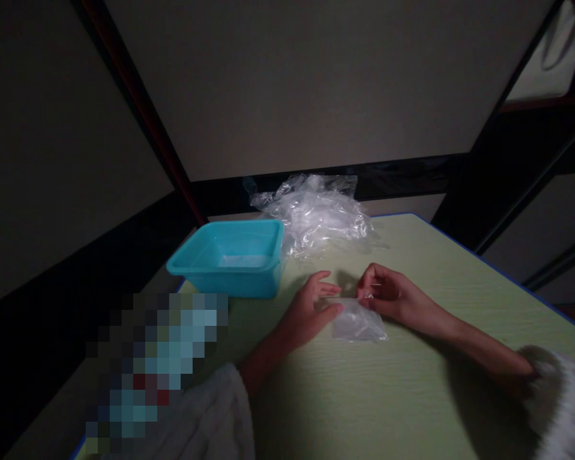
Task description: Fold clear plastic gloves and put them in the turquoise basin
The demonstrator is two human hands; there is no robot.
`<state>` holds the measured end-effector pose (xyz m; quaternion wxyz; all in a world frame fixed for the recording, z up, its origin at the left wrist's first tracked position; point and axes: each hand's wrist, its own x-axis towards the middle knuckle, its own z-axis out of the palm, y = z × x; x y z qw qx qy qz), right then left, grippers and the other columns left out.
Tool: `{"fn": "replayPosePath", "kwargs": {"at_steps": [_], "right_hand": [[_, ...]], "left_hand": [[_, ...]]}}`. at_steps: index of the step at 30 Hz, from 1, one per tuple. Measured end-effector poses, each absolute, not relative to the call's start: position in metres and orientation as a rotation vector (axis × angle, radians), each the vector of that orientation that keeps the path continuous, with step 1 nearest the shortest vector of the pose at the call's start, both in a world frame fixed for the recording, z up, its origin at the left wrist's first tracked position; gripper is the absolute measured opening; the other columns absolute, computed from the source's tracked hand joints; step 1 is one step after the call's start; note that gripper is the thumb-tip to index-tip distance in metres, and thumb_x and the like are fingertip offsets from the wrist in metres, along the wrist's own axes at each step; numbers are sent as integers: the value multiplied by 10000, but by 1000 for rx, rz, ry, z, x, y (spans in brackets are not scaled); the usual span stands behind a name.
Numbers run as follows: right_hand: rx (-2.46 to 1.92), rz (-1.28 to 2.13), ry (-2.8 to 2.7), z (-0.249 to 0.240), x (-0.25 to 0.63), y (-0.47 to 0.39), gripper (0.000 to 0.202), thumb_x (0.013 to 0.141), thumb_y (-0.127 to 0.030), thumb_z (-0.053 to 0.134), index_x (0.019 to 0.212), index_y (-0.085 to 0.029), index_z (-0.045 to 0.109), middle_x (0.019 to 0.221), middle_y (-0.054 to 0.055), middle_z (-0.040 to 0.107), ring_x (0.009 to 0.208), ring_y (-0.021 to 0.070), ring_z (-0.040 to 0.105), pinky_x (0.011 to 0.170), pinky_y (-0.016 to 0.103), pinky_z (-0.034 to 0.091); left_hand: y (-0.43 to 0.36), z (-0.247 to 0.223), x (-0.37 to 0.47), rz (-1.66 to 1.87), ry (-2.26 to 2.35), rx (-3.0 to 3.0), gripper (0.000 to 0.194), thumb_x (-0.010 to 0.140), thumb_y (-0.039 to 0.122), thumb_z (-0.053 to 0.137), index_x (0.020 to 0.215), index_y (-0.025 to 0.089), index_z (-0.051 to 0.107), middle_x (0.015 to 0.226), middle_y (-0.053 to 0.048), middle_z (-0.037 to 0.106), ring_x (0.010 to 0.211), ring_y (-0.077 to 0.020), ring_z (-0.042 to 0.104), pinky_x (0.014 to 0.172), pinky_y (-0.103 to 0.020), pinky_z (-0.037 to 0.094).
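A small clear plastic bag (358, 322) is over the pale green tabletop, its top edge between my two hands. My right hand (386, 292) is closed in a pinch on the bag's upper right corner, thumb in front and fingers curled. My left hand (311, 303) is at the bag's upper left side. Its thumb tip touches the bag, while the other fingers stretch out behind the top edge with a gap from the thumb. Whether anything lies inside the bag is too dim to make out.
A turquoise plastic basin (234, 281) stands left of my hands, with something whitish at its bottom. Behind them sits a crumpled heap of clear plastic bags (321, 214). A blurred-out light blue item lies front left. The table (460, 281) has a blue edge; panels rise behind it.
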<state>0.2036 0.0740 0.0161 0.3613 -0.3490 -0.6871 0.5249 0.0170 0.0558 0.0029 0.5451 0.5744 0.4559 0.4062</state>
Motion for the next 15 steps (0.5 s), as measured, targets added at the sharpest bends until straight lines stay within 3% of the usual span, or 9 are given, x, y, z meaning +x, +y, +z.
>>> {"fn": "replayPosePath", "kwargs": {"at_steps": [6,10,15], "right_hand": [[-900,1343,-1484,17,198,71,327,637,-318,746,732,-199,457,731,-21,566,599,91,539,538,231,401],[-911,1364,-1381,16,194,70,344,589,-272,781,750,-193,487,732,-28,584,581,89,560,507,216,394],[-968,1428,-1302,20,192,69,400,549,-263,796,815,-198,505,710,-18,640,564,108,581,490,218,399]], "left_hand": [[55,4,24,940,1001,1190,391,677,147,665,1049,98,554,802,-64,692,688,-151,640,662,-244,460],[53,0,29,936,995,1153,216,625,197,707,801,92,638,690,-48,680,581,-130,605,561,-209,422],[53,-1,31,957,998,1112,133,623,183,677,721,98,647,612,-29,658,547,-123,587,529,-198,414]]}}
